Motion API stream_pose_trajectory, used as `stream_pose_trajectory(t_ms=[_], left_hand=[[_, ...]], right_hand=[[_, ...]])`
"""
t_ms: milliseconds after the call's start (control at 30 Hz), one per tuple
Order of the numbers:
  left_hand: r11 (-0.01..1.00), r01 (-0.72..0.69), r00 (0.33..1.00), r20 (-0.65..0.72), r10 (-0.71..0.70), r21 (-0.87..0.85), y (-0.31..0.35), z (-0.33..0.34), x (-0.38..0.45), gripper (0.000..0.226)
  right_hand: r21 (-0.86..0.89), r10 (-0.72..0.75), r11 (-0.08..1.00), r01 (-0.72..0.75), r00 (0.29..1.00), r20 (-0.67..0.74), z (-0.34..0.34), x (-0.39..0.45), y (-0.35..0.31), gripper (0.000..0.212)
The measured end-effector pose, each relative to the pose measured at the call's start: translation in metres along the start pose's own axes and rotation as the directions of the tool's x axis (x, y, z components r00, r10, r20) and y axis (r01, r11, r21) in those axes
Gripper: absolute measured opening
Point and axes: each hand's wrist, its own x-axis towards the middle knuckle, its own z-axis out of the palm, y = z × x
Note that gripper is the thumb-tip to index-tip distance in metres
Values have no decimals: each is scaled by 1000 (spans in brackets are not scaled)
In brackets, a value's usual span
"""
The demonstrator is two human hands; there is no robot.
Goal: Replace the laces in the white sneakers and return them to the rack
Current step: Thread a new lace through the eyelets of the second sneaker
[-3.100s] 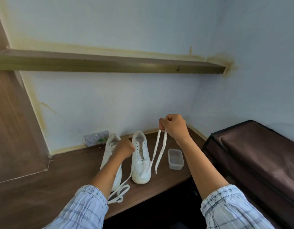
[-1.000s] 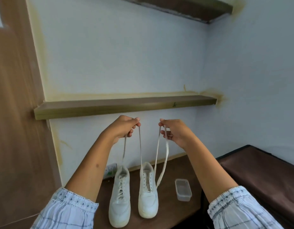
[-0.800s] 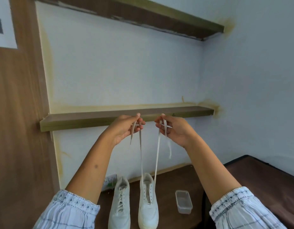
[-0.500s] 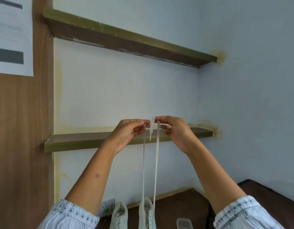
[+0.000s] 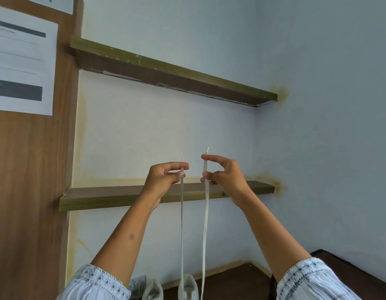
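Observation:
A white flat lace point(image 5: 206, 224) runs in two taut strands from the right sneaker point(image 5: 187, 287) up to my raised hands. My left hand point(image 5: 165, 177) pinches the left strand near its tip. My right hand point(image 5: 222, 175) pinches the right strand just below its tip. Both tips stick up above my fingers at about the same height. Only the heels of the right sneaker and the left sneaker point(image 5: 152, 290) show, at the bottom edge on the dark wooden desk point(image 5: 228, 280).
Two wooden wall shelves, the lower shelf point(image 5: 105, 197) and the upper shelf point(image 5: 174, 77), cross the wall behind my hands. A wooden panel point(image 5: 29, 191) with printed paper sheets stands at the left. A dark brown rack point(image 5: 343, 271) sits at the lower right. A wall socket point(image 5: 137, 282) is beside the sneakers.
Both hands have risen with the lace ends, drawing the two strands up straight from the right sneaker. The view has tilted upward, so the sneakers have slid to the bottom edge.

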Motion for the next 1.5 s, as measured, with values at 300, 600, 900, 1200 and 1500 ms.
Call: stream_pose_trajectory(t_ms=[300, 600, 900, 1200, 1500], left_hand=[[1000, 1, 999, -51, -1, -6, 0, -3, 0, 26], [1000, -9, 999, -50, 9, -7, -7, 2, 3, 25], [999, 35, 999, -26, -35, -8, -48, 7, -4, 21], [955, 295, 955, -14, -295, 30, -163, 18, -56, 17], [780, 458, 873, -49, -485, 427, -325, 34, -131, 16]], right_hand=[[7, 5, 1000, -5, 999, -38, -3, -2, 13, 39], [48, 4, 999, 0, 997, -75, -5, 3, 22, 25], [99, 69, 993, -59, 992, -106, -2, -3, 71, 17], [12, 290, 957, -290, 955, -58, 19, -51, 189, 14], [-300, 489, 831, -468, 872, -7, 53, -126, 327, 22]])
